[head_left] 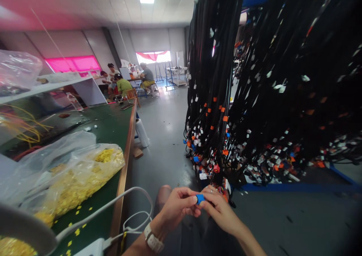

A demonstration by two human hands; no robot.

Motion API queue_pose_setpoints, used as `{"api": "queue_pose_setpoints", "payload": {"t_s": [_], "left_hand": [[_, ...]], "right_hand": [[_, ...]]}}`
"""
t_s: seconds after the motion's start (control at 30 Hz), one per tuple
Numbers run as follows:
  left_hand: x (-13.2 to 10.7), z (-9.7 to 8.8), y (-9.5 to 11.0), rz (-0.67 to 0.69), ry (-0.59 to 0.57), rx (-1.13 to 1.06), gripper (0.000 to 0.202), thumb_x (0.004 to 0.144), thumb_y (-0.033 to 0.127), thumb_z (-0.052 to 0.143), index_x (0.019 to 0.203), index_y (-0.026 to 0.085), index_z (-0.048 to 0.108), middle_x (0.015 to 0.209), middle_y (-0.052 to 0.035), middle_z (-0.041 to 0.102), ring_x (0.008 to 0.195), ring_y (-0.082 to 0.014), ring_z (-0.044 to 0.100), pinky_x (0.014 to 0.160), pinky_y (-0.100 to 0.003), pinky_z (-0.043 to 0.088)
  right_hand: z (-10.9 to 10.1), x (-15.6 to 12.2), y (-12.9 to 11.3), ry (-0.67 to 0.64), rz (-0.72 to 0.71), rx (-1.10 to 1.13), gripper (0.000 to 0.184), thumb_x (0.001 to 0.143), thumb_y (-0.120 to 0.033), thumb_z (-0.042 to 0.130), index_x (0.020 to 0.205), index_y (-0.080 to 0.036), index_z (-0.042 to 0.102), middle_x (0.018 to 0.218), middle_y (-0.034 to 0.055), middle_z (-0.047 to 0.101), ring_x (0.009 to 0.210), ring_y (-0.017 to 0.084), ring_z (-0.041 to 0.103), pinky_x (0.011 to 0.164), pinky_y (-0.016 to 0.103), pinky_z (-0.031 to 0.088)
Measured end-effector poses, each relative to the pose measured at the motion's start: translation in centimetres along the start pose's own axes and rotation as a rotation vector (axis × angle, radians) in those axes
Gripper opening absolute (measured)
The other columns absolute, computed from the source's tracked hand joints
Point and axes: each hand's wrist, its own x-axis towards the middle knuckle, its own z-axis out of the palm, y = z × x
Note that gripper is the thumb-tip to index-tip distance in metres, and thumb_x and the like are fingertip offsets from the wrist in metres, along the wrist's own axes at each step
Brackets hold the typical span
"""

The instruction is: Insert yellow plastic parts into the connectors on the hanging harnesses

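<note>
A small blue connector (pixel 200 199) sits between my two hands, low in the middle of the head view. My left hand (pixel 181 204) pinches it from the left with thumb and forefinger. From the other side, the thumb and fingers of my right hand (pixel 217 207) close on it too. Just beyond my hands hangs a thick bundle of black wire harnesses (pixel 210 78), whose lower ends carry white, orange and blue connectors. Whether a wire runs from the blue connector is hidden by my fingers.
On the green bench (pixel 110 182) at the left lies a plastic bag of small yellow parts (pixel 85 184), some spilled. A white cable (pixel 118 197) loops past its edge. More black harnesses (pixel 296 78) hang from a blue rack at the right. Several people sit at tables far back.
</note>
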Motion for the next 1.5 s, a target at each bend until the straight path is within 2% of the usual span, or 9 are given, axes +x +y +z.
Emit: {"api": "queue_pose_setpoints", "payload": {"t_s": [0.33,0.53,0.67,0.97,1.1,1.2,1.33,1.43,1.5], "left_hand": [[0.1,-0.1,-0.4,0.017,-0.007,-0.008,0.025,0.067,0.027,0.074,0.079,0.008,0.063,0.067,-0.0086,0.068,0.051,-0.0139,0.062,0.051,-0.023,0.05],[-0.2,0.2,0.5,-0.006,-0.036,-0.008,0.031,0.072,0.032,0.07,0.088,0.005,0.067,0.071,-0.0119,0.069,0.055,-0.0153,0.064,0.056,-0.025,0.052],[-0.4,0.4,0.9,0.012,-0.056,0.02,0.029,0.071,0.028,0.071,0.089,0.005,0.067,0.073,-0.0131,0.069,0.058,-0.0158,0.065,0.057,-0.025,0.052],[-0.3,0.8,0.9,0.035,0.027,0.074,0.031,0.068,0.033,0.072,0.083,0.007,0.063,0.066,-0.0095,0.067,0.051,-0.0146,0.063,0.052,-0.024,0.05],[0.1,0.6,0.7,0.085,0.058,0.226,0.037,0.067,0.04,0.07,0.085,0.01,0.057,0.061,-0.005,0.065,0.049,-0.0137,0.061,0.048,-0.022,0.048],[0.4,0.5,0.4,0.167,0.098,0.364,0.035,0.063,0.037,0.073,0.077,0.012,0.054,0.053,0.0002,0.059,0.043,-0.0097,0.054,0.044,-0.02,0.042],[0.3,0.8,0.7,0.17,0.15,0.367,0.028,0.062,0.031,0.071,0.069,0.014,0.05,0.052,0.0029,0.056,0.041,-0.0069,0.047,0.043,-0.019,0.039],[0.0,1.1,1.3,0.171,0.202,0.36,0.024,0.061,0.027,0.07,0.067,0.015,0.05,0.049,0.004,0.054,0.041,-0.0067,0.045,0.043,-0.019,0.037],[0.0,0.9,1.5,0.18,0.242,0.352,0.021,0.062,0.025,0.068,0.066,0.015,0.05,0.047,0.0041,0.052,0.041,-0.0069,0.043,0.042,-0.019,0.035]], "right_hand": [[-0.2,0.3,-0.2,-0.004,-0.011,0.012,0.038,0.091,-0.044,0.037,0.069,-0.02,0.058,0.074,0.0015,0.054,0.076,0.018,0.048,0.072,0.031,0.036],[-0.1,0.6,0.0,-0.01,-0.019,0.096,0.036,0.092,-0.042,0.036,0.073,-0.02,0.058,0.073,0.0007,0.052,0.076,0.017,0.048,0.073,0.03,0.035],[-0.1,0.5,0.1,-0.018,-0.027,0.119,0.035,0.092,-0.041,0.037,0.072,-0.02,0.057,0.073,-0.0002,0.052,0.075,0.016,0.048,0.076,0.031,0.034],[0.1,0.6,-0.1,0.005,-0.011,0.063,0.038,0.092,-0.043,0.036,0.071,-0.02,0.058,0.073,0.001,0.054,0.077,0.017,0.047,0.071,0.03,0.035],[0.2,0.7,-0.6,0.016,0.019,-0.02,0.034,0.091,-0.038,0.04,0.072,-0.02,0.06,0.076,0.0018,0.056,0.079,0.018,0.048,0.072,0.03,0.036],[0.4,0.8,-1.0,0.021,0.045,-0.087,0.026,0.091,-0.033,0.043,0.08,-0.021,0.064,0.079,0.0029,0.058,0.081,0.019,0.049,0.072,0.032,0.038],[0.6,0.6,-1.6,0.033,0.027,-0.073,0.022,0.087,-0.029,0.05,0.106,-0.026,0.062,0.101,0.0055,0.06,0.098,0.021,0.05,0.083,0.035,0.041],[0.6,0.3,-1.3,0.107,0.015,-0.024,0.041,0.081,-0.035,0.058,0.121,-0.03,0.053,0.13,0.0072,0.045,0.118,0.024,0.042,0.095,0.038,0.038],[0.5,0.3,-0.3,0.221,0.034,0.018,0.041,0.082,-0.036,0.055,0.123,-0.031,0.051,0.137,0.0074,0.037,0.122,0.024,0.04,0.095,0.038,0.039]]}}
